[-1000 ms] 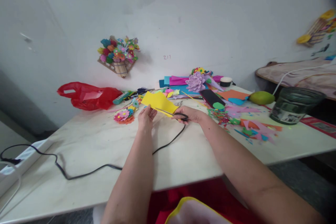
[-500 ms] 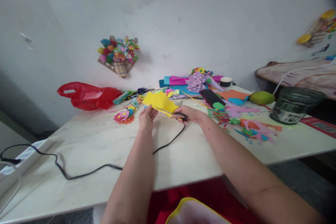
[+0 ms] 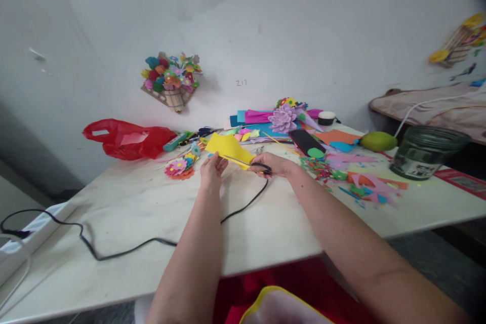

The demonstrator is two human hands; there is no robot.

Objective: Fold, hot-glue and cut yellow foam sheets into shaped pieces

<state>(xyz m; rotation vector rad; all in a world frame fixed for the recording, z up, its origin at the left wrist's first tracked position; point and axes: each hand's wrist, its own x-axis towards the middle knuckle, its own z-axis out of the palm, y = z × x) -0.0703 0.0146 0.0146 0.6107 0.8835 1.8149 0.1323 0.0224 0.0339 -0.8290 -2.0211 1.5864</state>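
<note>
A bright yellow sheet [image 3: 230, 147], paper or craft foam, is held above the table. My left hand [image 3: 213, 169] pinches its near left corner. In my right hand [image 3: 272, 165] are scissors [image 3: 260, 166] with dark handles, fingers wrapped round the loops. The blades point left, along the sheet's near edge, with their tips close to my left fingers. A thin yellow strip lies along the blades, and I cannot tell whether it is cut free. Left of my left hand lie several stacked foam flowers [image 3: 179, 167].
A black cable [image 3: 245, 207] runs under my arms to a power strip [image 3: 41, 228]. A red plastic bag [image 3: 129, 142] lies left. Rightward are a phone [image 3: 304, 140], coloured scraps [image 3: 368, 192], a green mango-like fruit [image 3: 377, 140] and a glass jar [image 3: 423, 154]. A purple flower [image 3: 283, 119] stands behind.
The yellow sheet's right side has shifted slightly, uncovering more of the coloured pieces behind it. Both hands stay almost in place.
</note>
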